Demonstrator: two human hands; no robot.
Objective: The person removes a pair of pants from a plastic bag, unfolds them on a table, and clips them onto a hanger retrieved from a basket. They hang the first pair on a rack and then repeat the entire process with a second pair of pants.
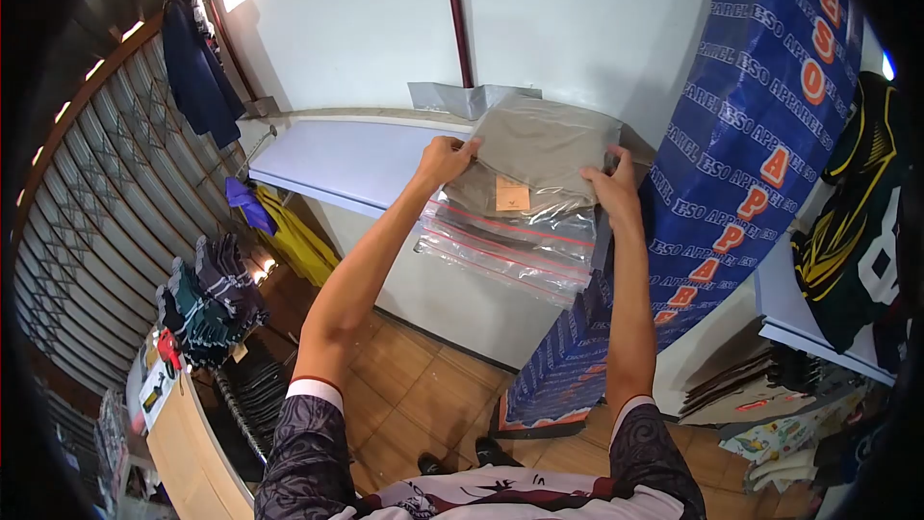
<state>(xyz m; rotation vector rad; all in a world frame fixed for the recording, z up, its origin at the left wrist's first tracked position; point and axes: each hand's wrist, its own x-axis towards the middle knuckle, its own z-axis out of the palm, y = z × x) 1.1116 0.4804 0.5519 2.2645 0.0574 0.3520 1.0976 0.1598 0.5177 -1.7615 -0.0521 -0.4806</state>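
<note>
A folded grey-brown garment [549,140] lies at the right end of the white shelf, with clear plastic bags under it and around its lower part. A small tan tag [513,195] shows at its front. Clear plastic bags [510,248] with red seal strips hang over the shelf's front edge. My left hand [448,160] pinches the garment's left edge, fingers closed. On the opposite side, my right hand [617,187] grips the right edge between thumb and fingers. Some of its fingertips are hidden behind the edge.
The white shelf [337,162] runs left along the wall. A blue printed banner [731,125] stands close on the right. Clothes racks with hanging garments [214,303] are at lower left. A dark jersey [857,231] hangs at far right. A folding metal gate [87,164] is at left.
</note>
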